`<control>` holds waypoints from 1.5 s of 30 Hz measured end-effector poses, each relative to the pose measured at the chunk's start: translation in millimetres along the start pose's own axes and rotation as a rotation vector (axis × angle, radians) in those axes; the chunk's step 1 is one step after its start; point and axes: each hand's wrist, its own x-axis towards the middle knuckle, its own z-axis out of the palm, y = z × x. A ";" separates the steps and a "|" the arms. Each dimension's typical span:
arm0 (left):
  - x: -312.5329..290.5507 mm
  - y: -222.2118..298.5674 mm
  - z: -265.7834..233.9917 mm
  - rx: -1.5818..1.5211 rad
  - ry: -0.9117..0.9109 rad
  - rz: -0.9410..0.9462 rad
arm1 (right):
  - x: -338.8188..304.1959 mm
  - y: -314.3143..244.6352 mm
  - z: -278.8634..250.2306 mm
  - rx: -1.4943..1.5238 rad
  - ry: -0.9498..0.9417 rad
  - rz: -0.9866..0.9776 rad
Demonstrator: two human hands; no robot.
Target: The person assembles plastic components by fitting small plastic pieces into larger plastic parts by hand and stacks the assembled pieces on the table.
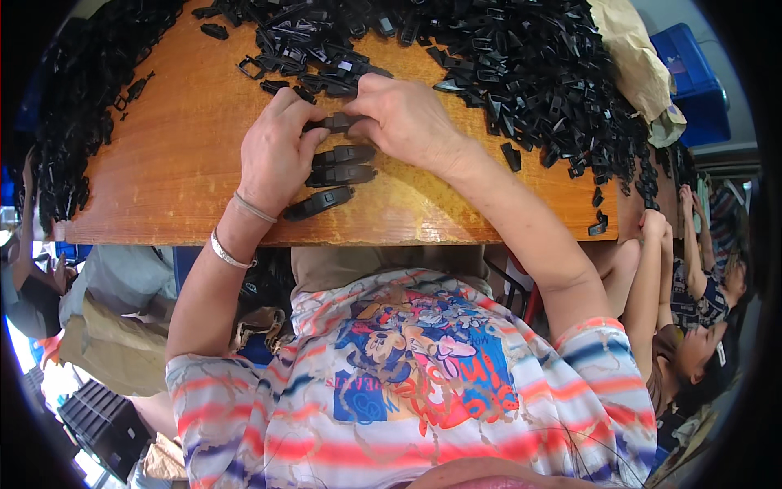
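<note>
Between my two hands, above the wooden table (195, 196), is a black plastic buckle (339, 123). My left hand (275, 151) pinches its left end with thumb and fingers. At its right end, the curled fingers and thumb of my right hand (405, 122) grip it too. Three similar black buckles lie in a rough column just below, toward the table's front edge: an upper one (349, 153), a middle one (344, 175) and a lowest one (319, 202), which is tilted. My fingers partly cover the held buckle.
Heaps of loose black plastic parts spread over the far right (538, 73) and far middle (326, 41); another heap (61, 106) lines the left. A brown paper bag (631, 61) and blue bin (692, 81) stand at right. A co-worker's hand (652, 224) is by the right edge.
</note>
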 end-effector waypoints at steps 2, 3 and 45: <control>0.4 -1.3 -5.7 -0.062 -0.074 -0.021 | -8.4 0.4 2.8 0.054 0.048 0.026; 1.1 -3.1 -9.7 -0.122 -0.148 -0.047 | -13.0 1.5 1.8 0.049 0.052 0.031; 11.9 -27.6 -15.6 0.016 -0.044 0.124 | -33.9 -6.6 -28.4 -0.111 0.051 0.233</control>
